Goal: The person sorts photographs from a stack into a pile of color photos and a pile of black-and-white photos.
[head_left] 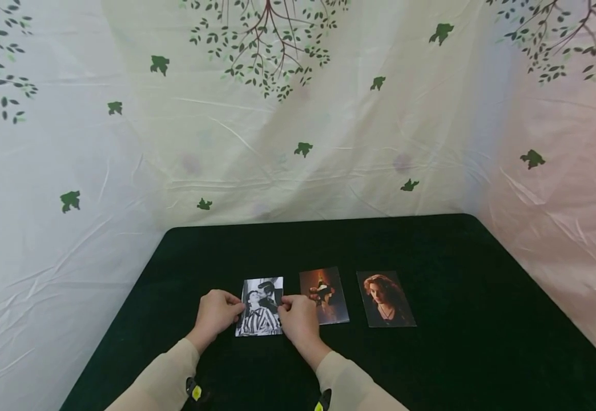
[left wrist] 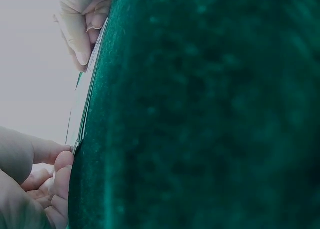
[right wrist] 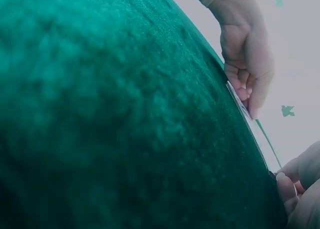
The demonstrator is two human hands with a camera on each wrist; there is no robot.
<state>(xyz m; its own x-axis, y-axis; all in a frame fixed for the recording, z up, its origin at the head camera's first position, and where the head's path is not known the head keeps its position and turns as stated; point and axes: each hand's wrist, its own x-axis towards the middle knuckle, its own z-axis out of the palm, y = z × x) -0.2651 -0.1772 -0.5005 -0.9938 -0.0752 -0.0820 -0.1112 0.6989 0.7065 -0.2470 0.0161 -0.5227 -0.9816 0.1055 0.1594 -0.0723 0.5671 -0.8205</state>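
A black-and-white photo [head_left: 261, 311] of two people lies on the dark green table, between both hands. With thumb and fingertips my left hand [head_left: 217, 314] pinches its left edge. At its right edge my right hand [head_left: 300, 321] pinches it the same way. Seen edge-on in the left wrist view, the photo [left wrist: 90, 96] shows several thin layers, like a small stack, low over the cloth. Just right of my right hand lies a colour photo [head_left: 329, 294] of figures at a ship's bow, its lower left partly covered by that hand. Another photo [head_left: 387, 299] shows a red-haired person.
The table [head_left: 457, 365] has a dark green velvety cloth and rounded far corners. Behind it and at both sides hangs a pale curtain [head_left: 257, 171] printed with branches and green leaves. Small black-and-yellow devices [head_left: 193, 389] sit at my wrists.
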